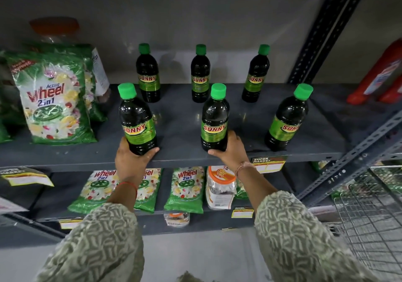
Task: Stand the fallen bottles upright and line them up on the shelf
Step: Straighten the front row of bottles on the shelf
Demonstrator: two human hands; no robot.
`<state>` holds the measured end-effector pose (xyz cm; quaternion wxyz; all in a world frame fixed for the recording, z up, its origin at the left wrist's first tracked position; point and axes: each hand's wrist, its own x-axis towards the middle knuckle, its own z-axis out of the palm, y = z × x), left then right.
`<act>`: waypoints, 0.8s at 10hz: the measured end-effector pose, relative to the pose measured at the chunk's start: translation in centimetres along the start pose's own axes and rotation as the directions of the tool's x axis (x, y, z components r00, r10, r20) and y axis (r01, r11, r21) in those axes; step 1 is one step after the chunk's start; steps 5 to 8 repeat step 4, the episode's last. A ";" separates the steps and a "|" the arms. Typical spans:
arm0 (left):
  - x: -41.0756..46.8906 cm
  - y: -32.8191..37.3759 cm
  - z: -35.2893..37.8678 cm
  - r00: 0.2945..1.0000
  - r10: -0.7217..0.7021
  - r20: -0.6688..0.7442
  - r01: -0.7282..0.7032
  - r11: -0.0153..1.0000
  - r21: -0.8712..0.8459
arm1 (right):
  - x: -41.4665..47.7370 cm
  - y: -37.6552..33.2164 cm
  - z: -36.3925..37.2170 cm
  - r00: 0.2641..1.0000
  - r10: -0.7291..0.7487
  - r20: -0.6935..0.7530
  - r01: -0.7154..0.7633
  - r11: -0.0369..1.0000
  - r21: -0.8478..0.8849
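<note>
Several dark Sunny bottles with green caps stand upright on the grey shelf (180,116) in two rows. The back row holds three: back left bottle (148,73), back middle bottle (200,74), back right bottle (256,74). At the front, my left hand (132,160) grips the base of the front left bottle (137,118). My right hand (230,149) wraps the base of the front middle bottle (215,118). The front right bottle (287,118) stands free near the shelf's front edge.
Green Wheel detergent bags (54,99) and an orange-lidded jar (55,29) fill the shelf's left. Red bottles (380,75) stand at the right beyond a slotted upright post (326,31). More detergent bags (187,190) lie on the lower shelf. A wire basket (369,212) sits at lower right.
</note>
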<state>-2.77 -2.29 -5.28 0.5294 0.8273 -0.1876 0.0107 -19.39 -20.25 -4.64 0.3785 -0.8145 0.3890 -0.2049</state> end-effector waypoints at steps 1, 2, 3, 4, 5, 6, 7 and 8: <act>0.2 -0.2 -0.1 1.000 -0.001 0.024 0.001 1.000 -0.002 | -0.1 -0.2 0.1 1.000 0.010 0.005 -0.010 1.000 -0.008; 0.0 -0.1 -0.2 0.999 -0.012 0.037 0.012 1.000 0.006 | -0.4 -0.5 0.0 1.000 0.024 0.007 -0.023 0.999 -0.027; 0.2 -0.4 -0.2 0.998 0.005 0.067 -0.004 1.000 -0.003 | -0.4 -0.4 0.1 0.999 0.032 0.005 -0.032 0.999 -0.034; 0.0 -0.8 -0.5 0.994 0.003 0.110 0.001 1.000 -0.029 | -0.8 -0.9 0.1 0.999 0.044 0.015 -0.043 0.999 -0.014; 0.0 -0.8 -0.5 0.994 0.003 0.110 0.001 1.000 -0.029 | -0.8 -0.9 0.1 0.999 0.044 0.015 -0.043 0.999 -0.014; 0.0 -0.8 -0.5 0.994 0.003 0.110 0.001 1.000 -0.029 | -0.8 -0.9 0.1 0.999 0.044 0.015 -0.043 0.999 -0.014; 0.0 -0.8 -0.5 0.994 0.003 0.110 0.001 1.000 -0.029 | -0.8 -0.9 0.1 0.999 0.044 0.015 -0.043 0.999 -0.014; 0.0 -0.8 -0.5 0.994 0.003 0.110 0.001 1.000 -0.029 | -0.8 -0.9 0.1 0.999 0.044 0.015 -0.043 0.999 -0.014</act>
